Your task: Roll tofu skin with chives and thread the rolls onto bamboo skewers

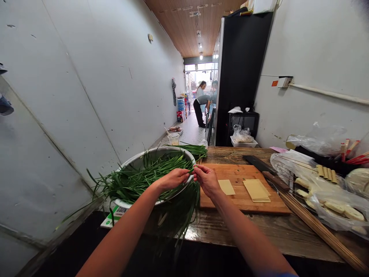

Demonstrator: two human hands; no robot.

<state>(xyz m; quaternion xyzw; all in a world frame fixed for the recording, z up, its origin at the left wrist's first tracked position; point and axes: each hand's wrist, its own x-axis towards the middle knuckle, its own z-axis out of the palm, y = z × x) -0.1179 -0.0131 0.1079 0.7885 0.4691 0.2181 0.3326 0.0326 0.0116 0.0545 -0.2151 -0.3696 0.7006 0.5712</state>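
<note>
My left hand (176,179) is closed in a pinch on a few green chives (191,171) at the right rim of a large metal bowl (188,154). Facing it, my right hand (206,180) pinches the ends of the same chives with thumb and fingertips. Long chives (152,169) fill the bowl and spill over its left side; more hang down below my hands. Beside my right hand lies a wooden cutting board (219,205), bearing one pale yellow square sheet (226,187) and a small stack of such sheets (256,190).
A cleaver (255,163) rests across the board's right edge. Bamboo skewers (319,227) lie beside plastic-covered food with rolled sheets (326,173). More chives (196,150) lie behind the bowl, near a plastic tub (173,139). A person (201,102) bends over in the background.
</note>
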